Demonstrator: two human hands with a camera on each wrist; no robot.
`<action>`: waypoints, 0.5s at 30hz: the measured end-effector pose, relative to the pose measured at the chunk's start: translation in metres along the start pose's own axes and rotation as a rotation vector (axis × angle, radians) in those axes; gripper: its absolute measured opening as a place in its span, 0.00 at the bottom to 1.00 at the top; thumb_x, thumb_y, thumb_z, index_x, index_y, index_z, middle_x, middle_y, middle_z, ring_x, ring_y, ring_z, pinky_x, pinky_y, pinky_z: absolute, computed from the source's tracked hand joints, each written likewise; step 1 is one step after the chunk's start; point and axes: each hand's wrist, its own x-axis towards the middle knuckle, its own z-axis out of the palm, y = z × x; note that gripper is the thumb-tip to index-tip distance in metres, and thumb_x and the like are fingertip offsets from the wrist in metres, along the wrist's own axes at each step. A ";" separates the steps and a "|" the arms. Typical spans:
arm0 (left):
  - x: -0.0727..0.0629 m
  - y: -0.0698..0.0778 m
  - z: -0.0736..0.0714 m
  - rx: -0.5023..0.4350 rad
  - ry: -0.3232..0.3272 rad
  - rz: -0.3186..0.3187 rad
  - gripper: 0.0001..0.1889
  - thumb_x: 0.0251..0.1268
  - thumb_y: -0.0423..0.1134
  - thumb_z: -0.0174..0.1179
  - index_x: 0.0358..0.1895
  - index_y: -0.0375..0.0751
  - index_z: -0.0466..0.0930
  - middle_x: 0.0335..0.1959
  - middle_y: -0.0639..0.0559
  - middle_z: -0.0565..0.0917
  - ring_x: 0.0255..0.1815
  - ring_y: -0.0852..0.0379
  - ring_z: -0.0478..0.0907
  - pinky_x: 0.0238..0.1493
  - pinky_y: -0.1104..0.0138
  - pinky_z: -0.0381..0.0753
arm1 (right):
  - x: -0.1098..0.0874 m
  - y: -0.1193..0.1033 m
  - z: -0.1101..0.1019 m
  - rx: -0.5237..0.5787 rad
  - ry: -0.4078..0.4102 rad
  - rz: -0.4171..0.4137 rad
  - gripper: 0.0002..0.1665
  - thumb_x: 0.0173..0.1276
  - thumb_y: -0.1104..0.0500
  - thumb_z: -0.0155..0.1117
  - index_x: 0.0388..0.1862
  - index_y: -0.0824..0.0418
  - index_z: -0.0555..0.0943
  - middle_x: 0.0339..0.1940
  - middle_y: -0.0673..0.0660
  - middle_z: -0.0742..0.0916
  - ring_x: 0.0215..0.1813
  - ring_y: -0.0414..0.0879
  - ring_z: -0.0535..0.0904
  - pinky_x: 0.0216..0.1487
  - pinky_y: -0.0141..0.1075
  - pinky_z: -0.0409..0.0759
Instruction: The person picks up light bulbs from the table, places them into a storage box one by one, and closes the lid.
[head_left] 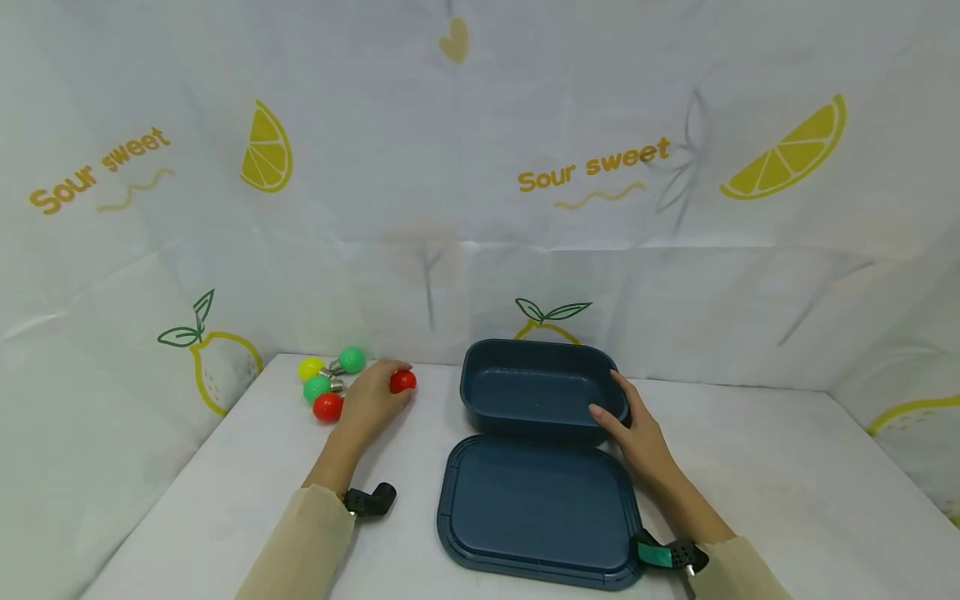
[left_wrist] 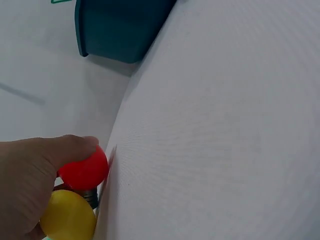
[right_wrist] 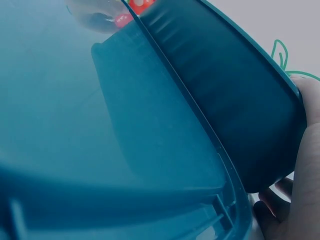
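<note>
My left hand (head_left: 372, 398) pinches a red toy light bulb (head_left: 402, 382) at the table's back left. The left wrist view shows the bulb's dark screw base, with a yellow bulb (left_wrist: 68, 217) close beside it. To the right stands a dark blue rectangular plastic box (head_left: 536, 387), its top uncovered and nothing inside. My right hand (head_left: 643, 435) grips its right end, spread between the near and far rims. Flat in front of the box lies its matching blue lid (head_left: 536, 508).
Left of my left hand several bulbs lie grouped: a yellow one (head_left: 311, 368), a green one (head_left: 352, 359), another green one (head_left: 317, 388) and a red one (head_left: 327, 407). A white printed sheet (head_left: 420, 192) hangs behind the white table (head_left: 757, 467).
</note>
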 end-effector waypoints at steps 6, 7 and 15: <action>0.002 -0.001 0.002 0.070 0.008 0.054 0.23 0.61 0.41 0.71 0.60 0.43 0.83 0.60 0.42 0.84 0.59 0.43 0.80 0.59 0.48 0.83 | 0.001 0.001 0.000 0.002 0.000 -0.003 0.48 0.76 0.38 0.55 0.85 0.44 0.44 0.85 0.66 0.52 0.83 0.69 0.49 0.76 0.71 0.52; 0.002 -0.001 0.002 0.073 0.010 0.062 0.23 0.61 0.41 0.71 0.60 0.43 0.83 0.60 0.42 0.84 0.59 0.42 0.80 0.59 0.48 0.83 | 0.001 0.001 0.000 0.001 0.001 -0.005 0.48 0.76 0.38 0.54 0.85 0.45 0.44 0.85 0.66 0.53 0.83 0.69 0.49 0.76 0.71 0.52; 0.002 0.008 0.000 0.016 0.012 0.102 0.24 0.62 0.40 0.72 0.61 0.43 0.82 0.61 0.42 0.82 0.59 0.42 0.80 0.60 0.49 0.83 | 0.000 -0.001 0.000 0.005 0.000 0.008 0.48 0.76 0.38 0.54 0.85 0.44 0.44 0.85 0.66 0.53 0.83 0.69 0.50 0.76 0.71 0.53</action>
